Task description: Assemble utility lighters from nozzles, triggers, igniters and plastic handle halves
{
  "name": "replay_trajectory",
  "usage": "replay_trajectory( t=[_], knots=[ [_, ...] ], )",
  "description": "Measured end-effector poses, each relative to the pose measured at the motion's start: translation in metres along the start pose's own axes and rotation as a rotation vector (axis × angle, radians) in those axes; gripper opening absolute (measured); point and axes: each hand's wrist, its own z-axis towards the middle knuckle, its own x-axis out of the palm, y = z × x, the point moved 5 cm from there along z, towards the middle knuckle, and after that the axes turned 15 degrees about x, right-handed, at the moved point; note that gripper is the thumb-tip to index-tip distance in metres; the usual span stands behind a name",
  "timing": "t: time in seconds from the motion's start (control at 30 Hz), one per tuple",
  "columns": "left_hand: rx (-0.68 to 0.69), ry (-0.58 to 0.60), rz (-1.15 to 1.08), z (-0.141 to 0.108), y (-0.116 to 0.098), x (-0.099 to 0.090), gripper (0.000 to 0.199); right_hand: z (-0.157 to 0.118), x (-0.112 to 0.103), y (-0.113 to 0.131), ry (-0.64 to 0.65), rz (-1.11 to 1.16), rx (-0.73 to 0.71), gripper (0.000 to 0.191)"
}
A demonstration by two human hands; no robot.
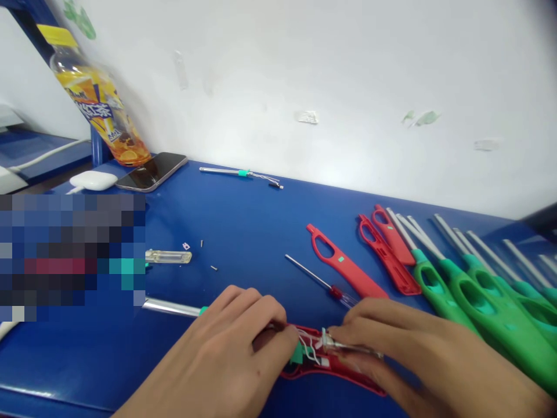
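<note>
A red casing half (pixel 348 374) lies open at the bottom centre, with white wires (pixel 308 343) and a green part (pixel 297 354) inside. My left hand (pixel 235 342) has its fingers closed around the casing's left end, where a metal tube (pixel 172 306) sticks out to the left. Over the casing's right part, my right hand (pixel 400 342) pinches a thin metal tool (pixel 354 349), its tip beside the wires. Behind my hands lies a screwdriver (pixel 317 277) with a red and clear handle.
Red casing parts (pixel 348 267) and several green lighters (pixel 487 296) lie to the right. Two small screws, a clear plastic piece (pixel 169 257) and a wired rod (pixel 226 172) are on the blue table (pixel 252 226). A phone (pixel 153 172), white case (pixel 93 180) and bottle (pixel 98 104) stand back left.
</note>
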Motion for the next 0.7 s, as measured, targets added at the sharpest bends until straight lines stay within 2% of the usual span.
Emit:
replay_trajectory(
  t=[0.13,0.27,0.43,0.7],
  knots=[
    [-0.029,0.052,-0.036,-0.003,0.000,0.005,0.046,0.004,-0.002,0.007,0.112,0.061,-0.024,0.044],
    [-0.028,0.027,-0.032,-0.004,0.001,0.006,0.045,0.007,-0.008,0.012,0.069,0.093,-0.048,0.052],
    [-0.042,0.038,-0.037,-0.007,0.001,0.007,0.045,0.007,-0.009,0.018,-0.011,0.027,-0.073,0.055],
    [-0.021,0.072,-0.011,-0.003,-0.004,0.008,0.049,0.010,-0.014,0.025,-0.064,-0.033,-0.085,0.042]
  ],
)
